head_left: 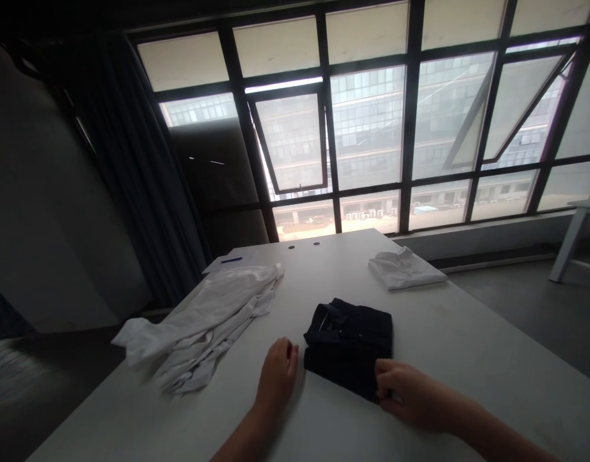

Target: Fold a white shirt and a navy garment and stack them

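The counter (472, 366) runs out from me toward a tall gridded window (367, 128), with dark floor past its left edge and grey floor (497, 295) past its right. Two small round holes (303, 244) sit near the far end.

Working left to right: a crumpled white shirt (199, 327) sprawls across the left side, one bunched end reaching past the edge. Beyond it, near the far corner, a blue pen (231, 260) lies on a sheet of paper (227, 264).

My left hand (277, 378) is curled closed and holds nothing, its fingers (289, 351) just beside the folded dark shirt (347, 343), which lies mid-counter. My right hand (410, 394) is at that shirt's near right corner, its fingers (382, 373) touching the cloth. I cannot tell from here whether they are pinching it or only resting there.

A folded white shirt (405, 268) lies farther off, well apart from the dark one. Wide open counter stretches right of my right hand. A white table (576, 237) stands on the floor at far right.
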`<state>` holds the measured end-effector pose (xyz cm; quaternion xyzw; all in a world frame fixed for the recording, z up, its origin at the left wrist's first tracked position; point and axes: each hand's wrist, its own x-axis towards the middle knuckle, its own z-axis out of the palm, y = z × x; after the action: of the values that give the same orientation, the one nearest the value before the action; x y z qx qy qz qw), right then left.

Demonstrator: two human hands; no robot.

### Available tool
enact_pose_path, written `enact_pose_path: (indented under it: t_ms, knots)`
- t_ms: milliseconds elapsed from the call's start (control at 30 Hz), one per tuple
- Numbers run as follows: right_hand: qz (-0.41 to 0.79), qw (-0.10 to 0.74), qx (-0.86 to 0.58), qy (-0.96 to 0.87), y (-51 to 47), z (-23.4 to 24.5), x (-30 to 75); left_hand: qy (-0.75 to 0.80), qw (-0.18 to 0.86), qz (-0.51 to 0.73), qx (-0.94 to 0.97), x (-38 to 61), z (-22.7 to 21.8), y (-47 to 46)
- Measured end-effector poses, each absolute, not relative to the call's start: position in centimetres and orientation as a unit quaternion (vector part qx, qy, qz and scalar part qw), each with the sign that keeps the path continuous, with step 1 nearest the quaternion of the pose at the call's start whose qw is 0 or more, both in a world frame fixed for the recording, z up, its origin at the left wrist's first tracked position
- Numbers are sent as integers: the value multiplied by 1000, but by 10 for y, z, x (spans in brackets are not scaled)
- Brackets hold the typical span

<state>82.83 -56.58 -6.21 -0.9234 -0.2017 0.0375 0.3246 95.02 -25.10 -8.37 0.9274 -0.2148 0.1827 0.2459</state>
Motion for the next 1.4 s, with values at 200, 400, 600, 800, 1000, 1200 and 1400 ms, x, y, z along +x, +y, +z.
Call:
enact_pose_path:
  t_ms: [200, 400, 600, 800, 1000, 1200, 1400]
  knots:
    - [-37, 313, -926, -208, -537, -76, 827, -523, 185, 113, 825, 911, -58, -280]
    - [-124, 328, -903, -247, -538, -81, 837, -511, 212, 13, 833, 916, -61, -280]
    - [-97, 236, -950, -179, -581, -83, 855, -478, 215, 25, 851, 915, -57, -281]
    - [-65, 217, -954, -197, -560, -63, 840, -394, 167, 64, 902, 913, -65, -285]
    - [-7, 283, -911, -300, -527, -46, 813, -365, 149, 70, 916, 928, -68, -265]
    - [-102, 371, -870, -307, -524, -71, 822, -414, 107, 123, 896, 931, -70, -269]
    - [-266, 350, -897, -35, -581, -103, 881, -482, 174, 137, 848, 902, -61, -297]
